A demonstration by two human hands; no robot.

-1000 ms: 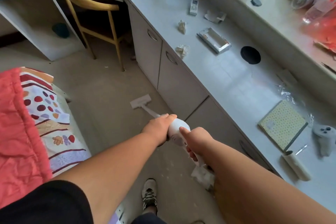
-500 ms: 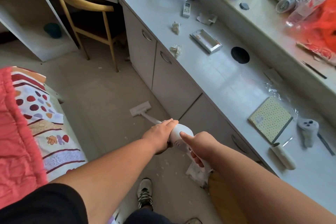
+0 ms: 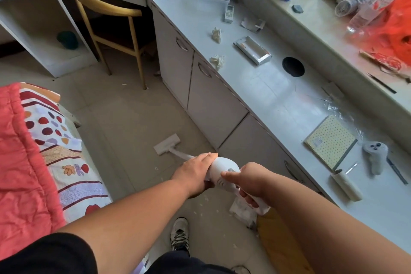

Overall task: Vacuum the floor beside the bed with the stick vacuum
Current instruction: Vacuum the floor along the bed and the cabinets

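Observation:
I hold a white stick vacuum (image 3: 222,170) with both hands in front of me. My left hand (image 3: 195,171) wraps over the front of its rounded body. My right hand (image 3: 249,181) grips the handle behind, its thumb stretched across the top of the body. The tube slants down and forward to the flat white floor head (image 3: 167,147), which lies on the beige tiled floor (image 3: 124,118). The bed (image 3: 40,151), with a red quilt and a patterned sheet, runs along the left.
A long grey cabinet counter (image 3: 262,87) with doors lines the right side, littered with tissues, a notebook and a controller. A wooden chair (image 3: 111,29) stands under the desk ahead. White scraps lie on the floor near my shoe (image 3: 180,234). A crumpled white bag (image 3: 242,210) sits below my right hand.
The floor head has stayed near the cabinet base, shifting slightly toward me. Both hands keep the same hold on the vacuum. My view has tilted a little to the right.

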